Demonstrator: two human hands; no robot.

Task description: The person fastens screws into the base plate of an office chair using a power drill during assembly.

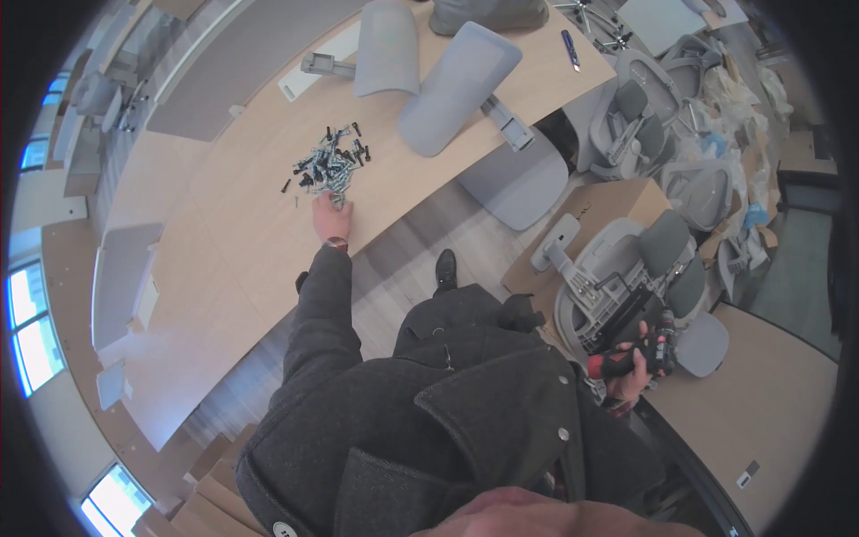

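My left hand (332,220) reaches to the near edge of a pile of screws and bolts (329,164) on the wooden table (242,224). Its fingertips are bent down at the pile, and whatever they pinch is too small to make out. On the other side, my right hand (630,379) is wrapped round a black and red power drill (617,362), held beside a partly assembled grey chair (595,277). Two grey chair headrest or back panels (458,89) lie beyond the screws.
A blue utility knife (570,50) lies at the table's far right. Below it are a grey seat (519,179) and a cardboard box (626,199). Chair parts and plastic wrapping (729,107) crowd the right side. A grey bag (490,13) rests at the top.
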